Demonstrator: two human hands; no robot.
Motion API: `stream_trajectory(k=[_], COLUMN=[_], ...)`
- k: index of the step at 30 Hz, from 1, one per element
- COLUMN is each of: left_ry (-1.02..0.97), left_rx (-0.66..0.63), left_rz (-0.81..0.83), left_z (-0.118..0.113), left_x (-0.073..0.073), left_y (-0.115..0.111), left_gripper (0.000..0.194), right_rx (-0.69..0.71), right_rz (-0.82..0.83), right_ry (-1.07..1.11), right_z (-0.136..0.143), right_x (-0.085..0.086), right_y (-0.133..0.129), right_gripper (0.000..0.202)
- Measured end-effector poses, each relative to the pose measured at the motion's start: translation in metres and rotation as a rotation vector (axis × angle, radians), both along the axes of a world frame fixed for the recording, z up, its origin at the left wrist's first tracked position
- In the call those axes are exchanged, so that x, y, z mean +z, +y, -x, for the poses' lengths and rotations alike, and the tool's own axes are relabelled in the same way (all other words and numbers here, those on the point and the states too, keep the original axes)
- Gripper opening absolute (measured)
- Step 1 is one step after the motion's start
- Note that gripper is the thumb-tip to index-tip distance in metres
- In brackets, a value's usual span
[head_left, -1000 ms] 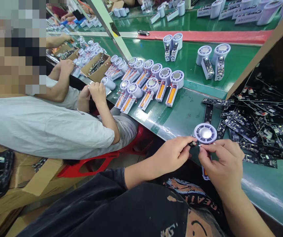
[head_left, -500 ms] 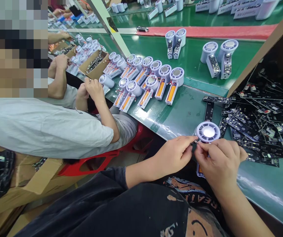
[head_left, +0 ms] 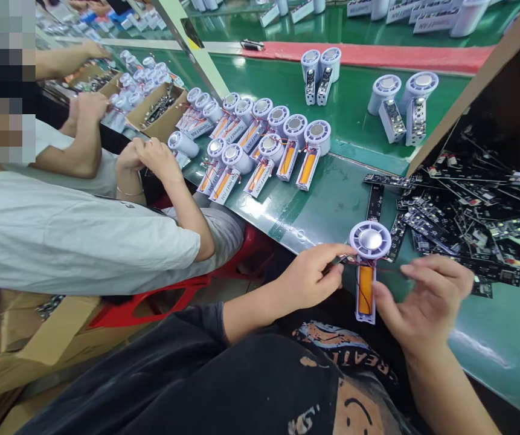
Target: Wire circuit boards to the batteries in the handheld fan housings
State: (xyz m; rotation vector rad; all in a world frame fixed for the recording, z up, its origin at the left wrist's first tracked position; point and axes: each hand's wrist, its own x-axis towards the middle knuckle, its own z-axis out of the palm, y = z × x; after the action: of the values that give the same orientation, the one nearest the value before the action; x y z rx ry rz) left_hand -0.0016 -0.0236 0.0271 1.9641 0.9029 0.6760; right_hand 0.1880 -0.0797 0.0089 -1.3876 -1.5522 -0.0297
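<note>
A small handheld fan (head_left: 371, 240) with a round pale-lilac head stands by the table's front edge, its open handle showing an orange battery (head_left: 366, 290) and thin wires. Left of the handle, my left hand (head_left: 309, 275) pinches a small dark circuit board (head_left: 342, 260), mostly covered by the fingers, with the index fingertip at the fan head. My right hand (head_left: 427, 296) is on the other side with thumb and fingers spread apart. Its thumb is at the handle's edge, and a thin red wire (head_left: 391, 269) runs toward its fingertips.
Loose black circuit boards (head_left: 468, 223) are heaped at the right beside a cardboard edge (head_left: 463, 90). Several fans with open handles (head_left: 305, 151) line the green table (head_left: 327, 193). More fans (head_left: 395, 103) stand farther back. A co-worker's hands (head_left: 151, 157) are at the left.
My right hand has drawn away to the right from the fan and opened, uncovering the handle and battery. My left hand keeps its pinch. The view has shifted slightly.
</note>
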Motion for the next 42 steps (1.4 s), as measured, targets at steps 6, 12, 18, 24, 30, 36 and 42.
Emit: stream_trajectory(k=[6,12,18,24,30,36,42], left_ry=[0.025,0.176,-0.002,-0.172,-0.098,0.104,0.08], left_rx=[-0.179,-0.235,-0.179,-0.098,-0.088,0.034,0.052], left_rz=[-0.068,-0.012,0.061,0.006,-0.158,-0.31,-0.339], left_z=[0.002,-0.002,-0.007,-0.012,-0.014,-0.014,-0.01], left_x=[-0.001,0.008,0.009,-0.004,-0.01,0.005,0.01], left_y=[0.0,0.0,-0.002,-0.006,-0.011,-0.012,-0.005], left_gripper=[0.043,0.046,0.036,0.03,0.018,0.013,0.007], right_rx=[0.047,0.112,0.281,0.234,0.271,0.178,0.137], right_rz=[0.434,0.466,0.447,0.317,0.316,0.286,0.215], right_ry=[-0.017,0.447,0.485,0.28,0.137,-0.137,-0.162], right_z=[-0.021,-0.015,-0.006,-0.002,0.003,0.009,0.017], right_x=[0.003,0.003,0.001,0.007,0.015,0.015,0.008], right_y=[-0.016,-0.023,-0.015,-0.011,-0.007,-0.007,-0.008], right_gripper=[0.015,0.021,0.016,0.011,0.015,0.018,0.011])
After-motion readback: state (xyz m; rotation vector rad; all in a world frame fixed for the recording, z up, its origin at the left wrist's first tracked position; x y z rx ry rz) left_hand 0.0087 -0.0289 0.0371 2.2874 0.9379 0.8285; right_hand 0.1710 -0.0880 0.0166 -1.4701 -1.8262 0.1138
